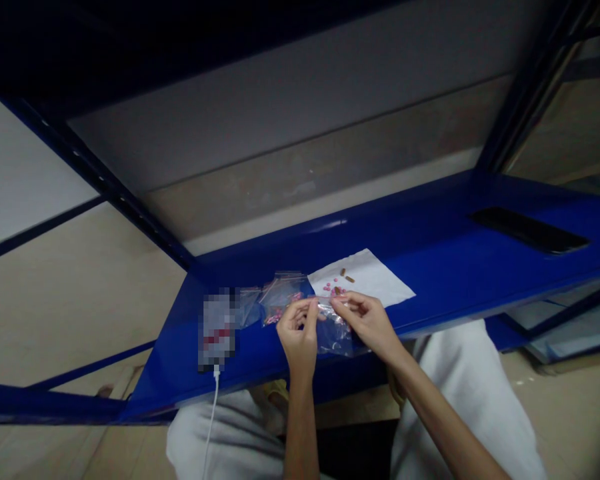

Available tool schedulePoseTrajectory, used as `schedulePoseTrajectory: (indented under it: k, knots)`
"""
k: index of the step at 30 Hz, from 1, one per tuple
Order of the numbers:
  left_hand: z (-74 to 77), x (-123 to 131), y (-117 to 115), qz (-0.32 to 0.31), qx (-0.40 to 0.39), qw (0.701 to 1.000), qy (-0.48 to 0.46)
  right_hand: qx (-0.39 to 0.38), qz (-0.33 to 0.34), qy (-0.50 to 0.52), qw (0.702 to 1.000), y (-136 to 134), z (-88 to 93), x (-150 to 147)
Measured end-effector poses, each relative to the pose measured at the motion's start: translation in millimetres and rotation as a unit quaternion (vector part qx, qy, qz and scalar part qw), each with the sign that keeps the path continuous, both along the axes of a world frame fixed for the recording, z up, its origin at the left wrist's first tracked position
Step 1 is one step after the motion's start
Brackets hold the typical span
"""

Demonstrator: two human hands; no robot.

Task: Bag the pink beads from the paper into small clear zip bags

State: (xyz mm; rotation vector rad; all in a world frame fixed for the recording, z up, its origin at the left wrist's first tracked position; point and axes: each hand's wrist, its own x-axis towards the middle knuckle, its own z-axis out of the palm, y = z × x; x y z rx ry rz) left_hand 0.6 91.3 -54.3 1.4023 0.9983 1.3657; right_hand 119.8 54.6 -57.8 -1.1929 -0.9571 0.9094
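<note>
Between my two hands hangs a clear zip bag (334, 337), pinched along its top edge. My left hand (300, 327) grips the left end of that edge with thumb and finger, and my right hand (367, 320) grips the right end. Just beyond them lies a white sheet of paper (380, 277) bearing several pink tablets (329, 287) and a few brown capsules (349, 279). Left of my left hand, more clear zip bags (282, 288) lie flat, with pink tablets inside at least one. Whether the held bag has anything in it, I cannot tell.
All this rests on a blue metal shelf (420, 227) with blue uprights at both sides. A blurred-out device (217, 327) with a white cable (212, 413) lies at the left. A black phone (530, 229) lies at the far right. My knees are below the front edge.
</note>
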Motion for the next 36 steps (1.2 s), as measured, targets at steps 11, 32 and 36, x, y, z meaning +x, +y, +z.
schedulePoseTrajectory:
  k: [11,32,36]
  knots:
    - [3.4,3.6,0.5,-0.033,-0.008,0.999,-0.013,-0.023,0.001,-0.001,1.0,-0.9,8.6,1.6]
    - [5.3,-0.2,-7.1,-0.026,0.078,0.988,0.128,-0.012,0.046,0.0,0.999,-2.7,5.0,4.6]
    - [4.0,-0.5,-5.6,-0.033,0.071,0.99,0.121,0.006,0.039,-0.017,0.999,-3.5,4.0,5.9]
